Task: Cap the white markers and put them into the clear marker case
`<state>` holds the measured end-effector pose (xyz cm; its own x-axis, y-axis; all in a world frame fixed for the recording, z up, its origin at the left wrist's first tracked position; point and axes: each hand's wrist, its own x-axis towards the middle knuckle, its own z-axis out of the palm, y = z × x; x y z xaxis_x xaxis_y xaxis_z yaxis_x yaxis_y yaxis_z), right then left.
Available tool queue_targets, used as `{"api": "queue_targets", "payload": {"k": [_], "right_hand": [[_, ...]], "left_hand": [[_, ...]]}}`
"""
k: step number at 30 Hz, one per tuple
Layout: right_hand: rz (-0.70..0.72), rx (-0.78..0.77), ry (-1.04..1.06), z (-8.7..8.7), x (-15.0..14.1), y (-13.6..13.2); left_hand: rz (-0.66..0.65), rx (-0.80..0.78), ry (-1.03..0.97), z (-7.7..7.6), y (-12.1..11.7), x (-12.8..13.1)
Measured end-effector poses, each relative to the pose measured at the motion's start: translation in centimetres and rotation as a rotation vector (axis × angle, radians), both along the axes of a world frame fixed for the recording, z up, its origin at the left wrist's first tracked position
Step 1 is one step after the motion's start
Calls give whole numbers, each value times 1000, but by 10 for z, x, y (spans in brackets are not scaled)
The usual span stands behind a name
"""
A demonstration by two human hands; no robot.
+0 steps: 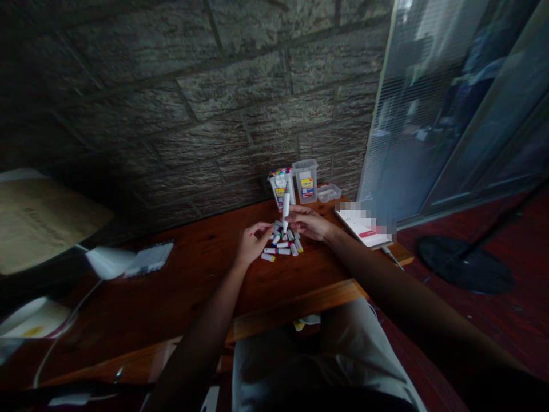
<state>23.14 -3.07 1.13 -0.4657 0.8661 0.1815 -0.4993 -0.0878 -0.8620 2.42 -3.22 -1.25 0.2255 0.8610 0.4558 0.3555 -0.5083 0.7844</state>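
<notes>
My right hand [309, 223] holds a white marker [286, 213] nearly upright, its narrow grey end pointing up. My left hand [252, 245] is beside it on the left, thumb and forefinger pinched together; whatever lies between those fingertips is too small to make out. Red marks show on the left hand. Below and between both hands lies a loose pile of marker caps and short marker pieces [283, 245], white with coloured ends. Behind the held marker stands a clear tub of markers [277, 182] with many-coloured tops, partly covered by it.
A clear labelled tub [305, 182] and a shallow clear lid [329, 193] stand by the stone wall. To the right, a white box or book [362, 223] lies near a cable. On the left are a pack of white pens [150, 258], a white cup [109, 262] and a paper bag [47, 220].
</notes>
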Motion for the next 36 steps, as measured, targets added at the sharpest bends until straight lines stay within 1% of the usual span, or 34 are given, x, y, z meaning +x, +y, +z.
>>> {"api": "queue_targets", "payload": {"k": [3, 8, 14, 21, 25, 28, 31, 34, 36], "right_hand": [[4, -2, 14, -1, 0, 1], [-6, -2, 15, -5, 1, 5], [-14, 0, 6, -5, 1, 5], [-9, -13, 3, -4, 1, 4], [-15, 1, 14, -3, 1, 3], [-23, 5, 4, -3, 1, 4], [-62, 9, 31, -5, 1, 7], [-155, -1, 79, -6, 2, 10], [-215, -20, 95, -5, 3, 11]], "left_hand": [[-23, 21, 20, 2, -2, 1], [-94, 117, 100, 6, -4, 3], [-89, 73, 76, 8, -7, 5], [-112, 139, 129, 6, -7, 6], [-120, 134, 132, 5, -6, 5], [-130, 143, 138, 6, -8, 4], [-200, 175, 148, 10, -13, 6], [-312, 239, 200, 13, -19, 10], [-364, 285, 244, 13, -21, 14]]}}
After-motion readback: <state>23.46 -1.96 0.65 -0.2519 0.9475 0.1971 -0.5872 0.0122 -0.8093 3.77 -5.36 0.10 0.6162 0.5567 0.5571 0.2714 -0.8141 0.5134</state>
